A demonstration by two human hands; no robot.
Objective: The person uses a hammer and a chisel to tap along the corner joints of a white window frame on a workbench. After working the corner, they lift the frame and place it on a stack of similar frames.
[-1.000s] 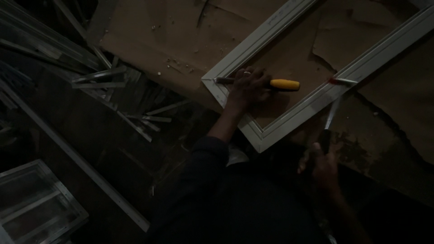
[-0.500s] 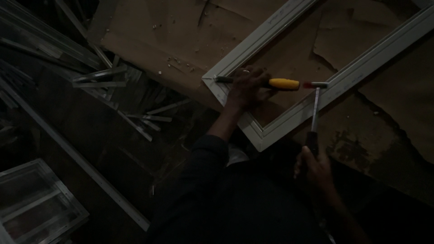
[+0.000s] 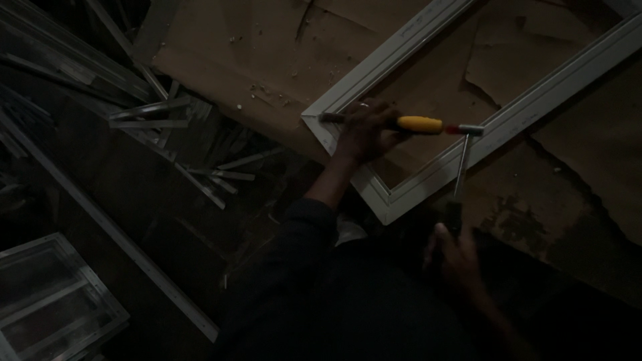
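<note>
My left hand (image 3: pixel 364 130) closes around a yellow-handled chisel (image 3: pixel 418 124) lying across the white frame (image 3: pixel 428 180) at centre frame, its tip at the frame's left corner. My right hand (image 3: pixel 455 251), lower right, clasps a hammer (image 3: pixel 461 167); the hammer head touches the chisel's red end.

Inside the white frame (image 3: pixel 401 57) there's bare cardboard (image 3: pixel 435 73) to move over, but the left floor is jammed with loose metal strips (image 3: pixel 167 113).
</note>
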